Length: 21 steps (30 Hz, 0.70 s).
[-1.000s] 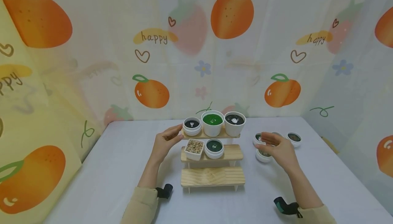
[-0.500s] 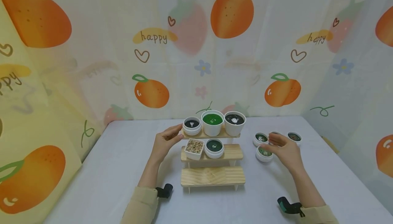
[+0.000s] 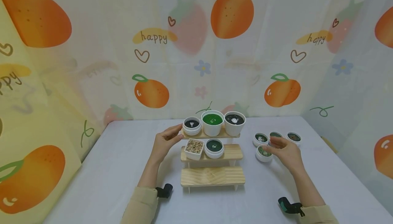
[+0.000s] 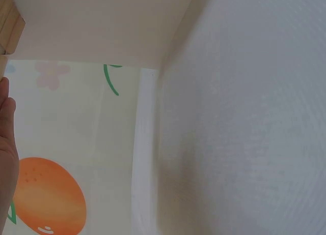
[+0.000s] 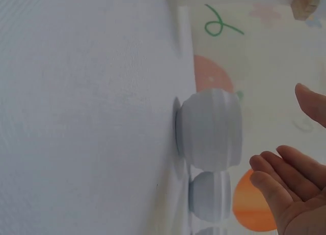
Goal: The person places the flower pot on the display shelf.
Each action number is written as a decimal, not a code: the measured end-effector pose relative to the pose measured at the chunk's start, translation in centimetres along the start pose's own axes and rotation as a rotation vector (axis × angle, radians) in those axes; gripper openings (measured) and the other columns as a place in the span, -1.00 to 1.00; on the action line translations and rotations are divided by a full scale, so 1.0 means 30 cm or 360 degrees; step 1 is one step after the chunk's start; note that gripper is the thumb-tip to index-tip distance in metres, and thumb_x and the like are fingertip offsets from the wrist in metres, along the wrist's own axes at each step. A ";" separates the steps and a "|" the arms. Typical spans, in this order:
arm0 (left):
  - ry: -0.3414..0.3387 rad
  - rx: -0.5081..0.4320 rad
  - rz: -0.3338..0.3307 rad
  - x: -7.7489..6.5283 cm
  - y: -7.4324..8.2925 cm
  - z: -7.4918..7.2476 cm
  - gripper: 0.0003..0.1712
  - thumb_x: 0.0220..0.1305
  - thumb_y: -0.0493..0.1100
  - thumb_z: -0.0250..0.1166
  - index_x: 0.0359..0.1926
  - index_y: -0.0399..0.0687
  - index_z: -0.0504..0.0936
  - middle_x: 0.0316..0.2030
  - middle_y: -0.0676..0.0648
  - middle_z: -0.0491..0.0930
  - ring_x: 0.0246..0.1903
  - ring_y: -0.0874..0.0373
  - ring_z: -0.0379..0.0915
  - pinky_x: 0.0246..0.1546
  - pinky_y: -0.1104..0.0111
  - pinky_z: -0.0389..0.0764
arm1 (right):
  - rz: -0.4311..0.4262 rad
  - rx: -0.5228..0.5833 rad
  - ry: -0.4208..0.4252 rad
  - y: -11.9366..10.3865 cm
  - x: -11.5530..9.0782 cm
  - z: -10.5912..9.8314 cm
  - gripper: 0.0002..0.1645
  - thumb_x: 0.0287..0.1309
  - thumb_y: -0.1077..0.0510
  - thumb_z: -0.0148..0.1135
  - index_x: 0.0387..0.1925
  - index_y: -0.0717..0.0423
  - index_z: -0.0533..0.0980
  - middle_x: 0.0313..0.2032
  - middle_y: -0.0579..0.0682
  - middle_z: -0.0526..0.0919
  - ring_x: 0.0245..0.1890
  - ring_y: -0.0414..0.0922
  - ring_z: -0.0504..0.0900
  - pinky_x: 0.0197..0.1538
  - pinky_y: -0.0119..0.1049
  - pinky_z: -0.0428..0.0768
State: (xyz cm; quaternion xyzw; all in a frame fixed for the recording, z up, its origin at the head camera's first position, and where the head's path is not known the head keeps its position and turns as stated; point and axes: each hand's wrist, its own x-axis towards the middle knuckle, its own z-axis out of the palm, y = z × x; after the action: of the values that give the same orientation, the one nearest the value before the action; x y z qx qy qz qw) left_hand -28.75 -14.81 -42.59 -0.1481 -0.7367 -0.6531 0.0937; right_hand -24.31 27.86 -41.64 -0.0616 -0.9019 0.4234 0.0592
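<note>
A three-tier wooden display stand point(image 3: 213, 177) stands mid-table. My left hand point(image 3: 165, 144) holds the left end of its top tier between thumb and fingers, right beside a small white pot point(image 3: 192, 127). In the left wrist view, those fingers point(image 4: 7, 115) meet the wood. At the right, my right hand point(image 3: 286, 153) hovers over a group of small white pots. Its thumb overlaps the front pot point(image 3: 263, 155), which has a speckled green top. In the right wrist view, the thumb and fingers point(image 5: 300, 176) are spread apart, with nothing between them, beside a white pot point(image 5: 211, 130).
Two taller white pots, one green-topped point(image 3: 212, 123) and one dark point(image 3: 234, 124), share the top tier. A square pot of pebbles point(image 3: 194, 149) and a round dark green pot point(image 3: 214, 148) sit on the middle tier. Another pot point(image 3: 293, 138) stands behind my right hand.
My right hand has shifted a little to the right over the small pots, uncovering the left and front ones. The left hand and the stand have stayed in place.
</note>
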 end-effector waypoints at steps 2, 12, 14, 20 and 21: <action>0.0003 -0.0002 -0.0003 -0.001 0.002 0.001 -0.49 0.19 -0.23 0.42 0.18 -0.18 0.61 0.21 -0.17 0.59 0.13 0.51 0.50 0.23 0.61 0.50 | 0.0017 -0.0003 -0.0018 0.007 0.000 0.002 -0.13 0.11 -0.20 0.40 0.30 0.24 0.42 0.24 0.25 0.56 0.24 0.20 0.56 0.23 0.02 0.60; 0.0017 -0.0002 -0.0018 -0.004 0.007 0.003 -0.50 0.19 -0.24 0.42 0.18 -0.17 0.61 0.20 -0.16 0.60 0.12 0.50 0.50 0.22 0.61 0.51 | 0.0037 -0.0058 -0.0107 0.045 0.014 0.015 -0.06 0.07 -0.22 0.43 0.30 0.30 0.40 0.25 0.30 0.53 0.25 0.22 0.54 0.26 0.08 0.58; 0.0013 -0.0001 -0.0017 -0.003 0.006 0.002 -0.50 0.19 -0.23 0.41 0.18 -0.17 0.61 0.20 -0.16 0.59 0.12 0.50 0.50 0.23 0.60 0.51 | 0.0047 -0.0063 -0.0135 0.052 0.018 0.018 -0.05 0.06 -0.22 0.43 0.30 0.31 0.39 0.26 0.31 0.52 0.26 0.23 0.52 0.27 0.08 0.57; 0.0006 -0.0006 -0.0009 -0.003 0.007 0.002 -0.49 0.19 -0.23 0.41 0.19 -0.18 0.61 0.23 -0.22 0.57 0.13 0.51 0.50 0.24 0.59 0.51 | 0.0065 -0.0095 -0.0193 0.068 0.026 0.025 -0.01 0.02 -0.23 0.45 0.30 0.33 0.38 0.28 0.32 0.49 0.28 0.26 0.49 0.28 0.13 0.54; 0.0007 -0.0007 -0.0010 -0.003 0.008 0.002 -0.49 0.19 -0.23 0.42 0.18 -0.18 0.61 0.23 -0.22 0.57 0.12 0.51 0.50 0.23 0.59 0.51 | 0.0061 -0.0100 -0.0199 0.070 0.026 0.026 -0.01 0.02 -0.23 0.46 0.30 0.33 0.38 0.27 0.32 0.50 0.28 0.26 0.49 0.28 0.13 0.54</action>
State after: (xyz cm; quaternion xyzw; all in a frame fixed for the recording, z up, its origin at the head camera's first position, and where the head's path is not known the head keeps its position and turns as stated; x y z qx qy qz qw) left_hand -28.59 -14.74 -42.42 -0.1446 -0.7356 -0.6553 0.0931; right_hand -25.09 28.73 -43.71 -0.0543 -0.9153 0.3990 -0.0072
